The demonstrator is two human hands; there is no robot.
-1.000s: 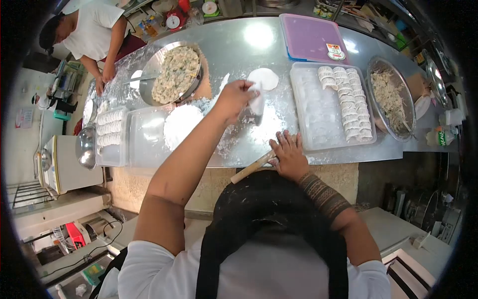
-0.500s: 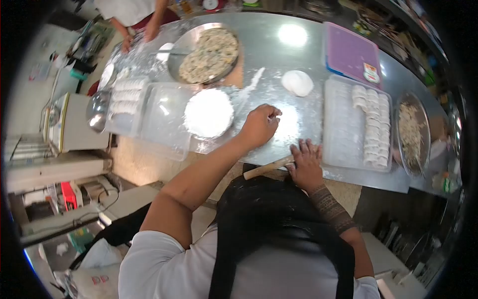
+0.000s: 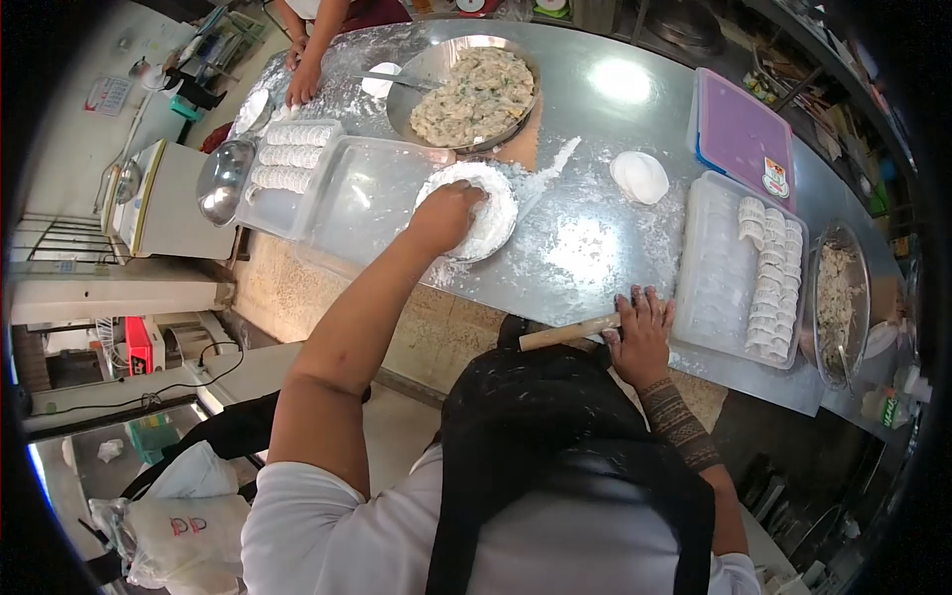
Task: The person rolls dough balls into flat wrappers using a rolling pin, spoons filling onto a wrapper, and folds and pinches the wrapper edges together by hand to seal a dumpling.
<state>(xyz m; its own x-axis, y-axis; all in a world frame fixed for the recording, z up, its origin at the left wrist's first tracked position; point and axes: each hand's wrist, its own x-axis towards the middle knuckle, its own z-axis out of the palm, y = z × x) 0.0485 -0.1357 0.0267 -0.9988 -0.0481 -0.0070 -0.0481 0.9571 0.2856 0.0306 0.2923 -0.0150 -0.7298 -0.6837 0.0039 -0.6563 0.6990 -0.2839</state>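
Since the earlier frame, the left hand (image 3: 446, 216) has moved leftward from above the floured table (image 3: 605, 129) into the bowl of white powder (image 3: 515, 214), near the centre towards twelve o'clock. Its fingers are dipped into the powder, so whether they are open or closed on anything cannot be told. The right hand (image 3: 642, 332) lies open at four o'clock, fingers outstretched over one end of the wooden rolling pin (image 3: 560, 333) by the table edge. Two overlapping dough rounds (image 3: 640, 178) lie at two o'clock, just beside the floured patch. Farther out at twelve o'clock is a pan (image 3: 405, 107) of chunky filling (image 3: 481, 94); at ten o'clock, a tray (image 3: 266, 208) of pleated pieces. Another such tray (image 3: 716, 263) sits at three o'clock, with a metal bowl (image 3: 867, 288) beyond and a purple lid (image 3: 739, 129) towards two. A co-worker's hand (image 3: 304, 81) touches the table at eleven o'clock
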